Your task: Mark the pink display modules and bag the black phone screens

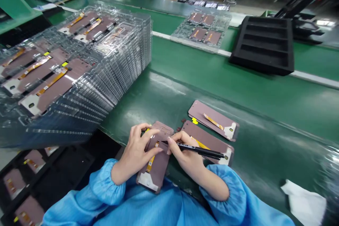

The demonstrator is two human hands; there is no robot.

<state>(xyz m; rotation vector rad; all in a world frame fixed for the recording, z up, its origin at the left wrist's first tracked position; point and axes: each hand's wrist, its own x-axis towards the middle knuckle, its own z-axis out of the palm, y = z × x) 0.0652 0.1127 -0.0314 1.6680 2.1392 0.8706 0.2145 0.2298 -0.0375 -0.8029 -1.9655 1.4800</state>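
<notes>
Two hands (136,153), one marker pen (198,150), two loose display panels (213,120), one black foam tray (262,46)

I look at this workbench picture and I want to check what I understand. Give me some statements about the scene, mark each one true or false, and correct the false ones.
The right hand holds a black marker pen: true.
The left hand wears a glove: false, it is bare and lies on a flat panel.
Stacked clear plastic trays stand left of the hands: true.
A white cloth lies left of the hands: false, it lies to their right, by the green conveyor belt.
</notes>
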